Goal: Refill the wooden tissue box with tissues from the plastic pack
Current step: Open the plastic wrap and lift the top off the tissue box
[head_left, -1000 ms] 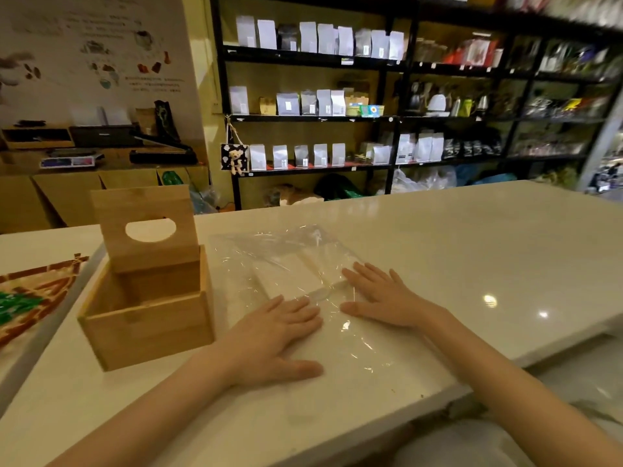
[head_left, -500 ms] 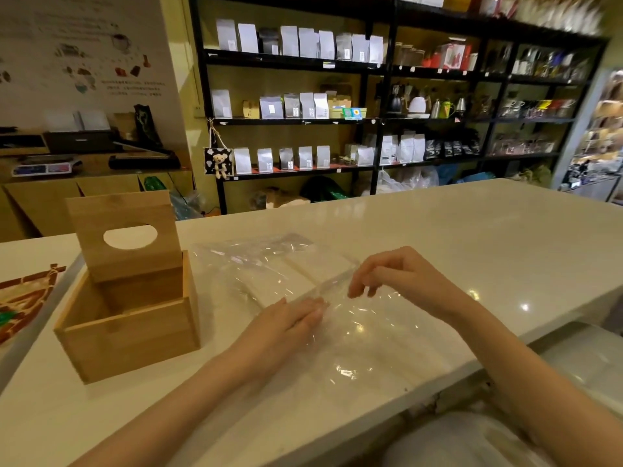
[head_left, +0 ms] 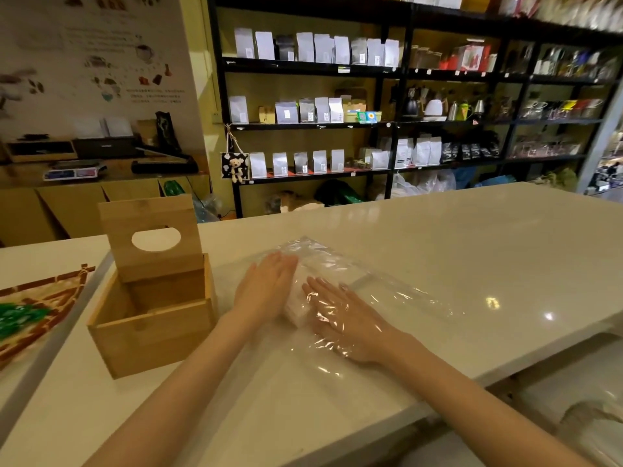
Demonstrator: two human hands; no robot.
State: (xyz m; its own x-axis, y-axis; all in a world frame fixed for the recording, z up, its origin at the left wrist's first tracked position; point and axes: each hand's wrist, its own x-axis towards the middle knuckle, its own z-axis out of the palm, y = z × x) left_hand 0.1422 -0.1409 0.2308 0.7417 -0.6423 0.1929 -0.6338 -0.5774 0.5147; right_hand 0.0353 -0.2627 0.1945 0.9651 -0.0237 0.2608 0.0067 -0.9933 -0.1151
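Tissues (head_left: 296, 308): soft, light stack in slippery plastic pack (head_left: 387, 291). Best gripped at both long sides. Left hand (head_left: 266, 288) fingers flat together, right hand (head_left: 344, 318) fingers spread inside film.

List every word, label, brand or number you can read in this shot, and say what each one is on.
None can be read.
Wall poster: lines of small print, too blurred.
White labels on the shelf pouches: too small.
Dark bags on the lower shelf: pale print, illegible.
Scale: display unreadable.
Wooden tissue box: no text visible.
Plastic pack: no text visible.
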